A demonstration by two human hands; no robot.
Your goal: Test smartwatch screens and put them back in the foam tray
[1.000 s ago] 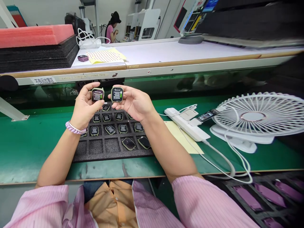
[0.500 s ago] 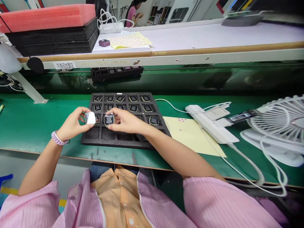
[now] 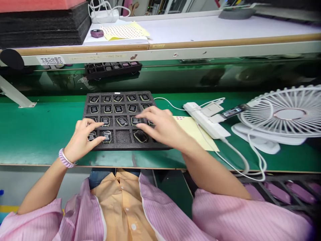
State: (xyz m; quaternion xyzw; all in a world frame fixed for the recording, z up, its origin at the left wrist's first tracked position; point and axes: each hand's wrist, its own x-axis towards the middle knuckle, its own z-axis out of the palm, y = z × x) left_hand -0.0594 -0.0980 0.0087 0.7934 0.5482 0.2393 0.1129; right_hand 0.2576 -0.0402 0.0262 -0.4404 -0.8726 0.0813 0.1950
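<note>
A black foam tray lies on the green bench, with several small smartwatch bodies in its cells, most with lit text screens. One watch with a dark screen sits in the front row. My left hand rests over the tray's front left corner, fingers apart, with index and thumb on either side of a watch lying in its cell. Another watch is just beyond my thumb tip. My right hand hovers over the tray's right side with fingers stretched out, holding nothing.
A white power strip with cables, a yellow paper sheet and a white fan lie to the right. A second tray sits under the raised shelf. On the shelf are stacked black foam and a sticker sheet.
Both hands came down from holding a watch each in front of me to the tray; the two watches have left my fingers and my hands now spread over the cells.
</note>
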